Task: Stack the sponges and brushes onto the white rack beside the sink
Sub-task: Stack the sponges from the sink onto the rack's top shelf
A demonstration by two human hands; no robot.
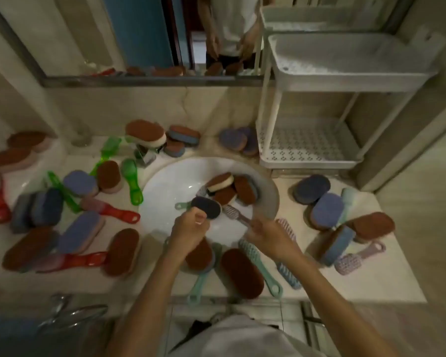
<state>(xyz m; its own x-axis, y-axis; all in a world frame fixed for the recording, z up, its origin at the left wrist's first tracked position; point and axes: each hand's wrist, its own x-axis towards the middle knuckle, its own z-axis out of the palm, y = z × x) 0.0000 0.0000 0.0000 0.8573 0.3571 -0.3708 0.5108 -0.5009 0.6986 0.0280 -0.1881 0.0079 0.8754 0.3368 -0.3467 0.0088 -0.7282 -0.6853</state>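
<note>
White rack (pixel 309 158) shelves hold nothing yet, so we judge the task barely begun: our left hand (pixel 189 229) grips a dark sponge (pixel 207 207) over the sink (pixel 165 191), right hand (pixel 265 237) grips a lilac brush (pixel 236 215), dozens remaining across the surface (pixel 386 276).

The scene is dimly lit and softly blurred throughout; glare is seen on the sink (pixel 165 191), and edges are bent by wide-angle distortion.
</note>
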